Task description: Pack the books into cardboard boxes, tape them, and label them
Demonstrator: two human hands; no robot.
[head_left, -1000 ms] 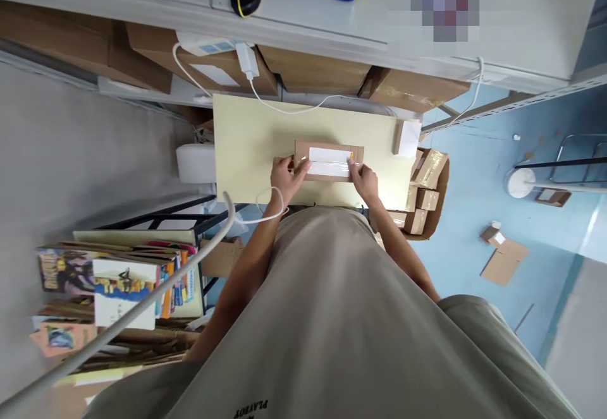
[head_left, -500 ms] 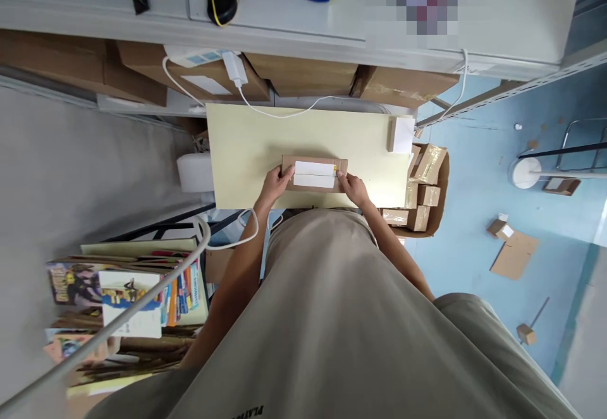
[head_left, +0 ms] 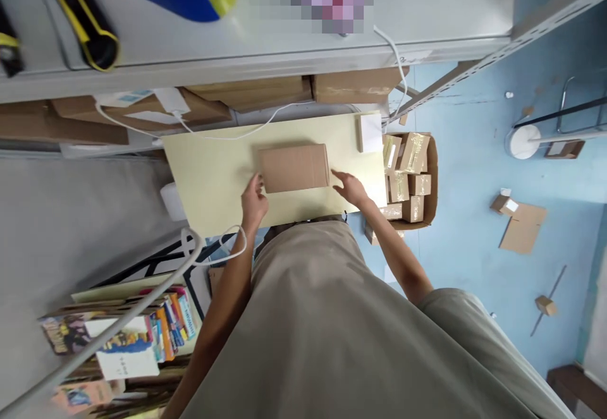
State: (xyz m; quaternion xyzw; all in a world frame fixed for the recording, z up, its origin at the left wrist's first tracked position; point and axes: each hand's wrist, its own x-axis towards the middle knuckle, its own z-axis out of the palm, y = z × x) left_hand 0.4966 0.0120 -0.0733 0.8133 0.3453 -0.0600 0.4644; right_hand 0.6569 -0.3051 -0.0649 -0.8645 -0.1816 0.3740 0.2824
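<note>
A plain brown cardboard box (head_left: pixel 294 169) lies on the pale yellow tabletop (head_left: pixel 213 179), its unlabelled broad face up. Close by its lower left corner is my left hand (head_left: pixel 255 203), fingers loosely bent and apart, with nothing seen in it; whether a fingertip touches the box I cannot tell. My right hand (head_left: pixel 349 188) hovers just off the box's right end, thumb and fingers spread and holding nothing. A small white box (head_left: pixel 370 133) stands at the far right corner of the tabletop.
A large carton (head_left: pixel 432 182) full of small taped boxes sits right of the table. Behind, a shelf (head_left: pixel 303 52) carries a box cutter (head_left: pixel 88 27); a white cable (head_left: pixel 246 136) crosses the table's back edge. Books (head_left: pixel 175 324) stand at lower left.
The box was held in both hands with its white-labelled face showing; now a plain, broader face is up and both hands have let go. The camera view has shifted and tilted.
</note>
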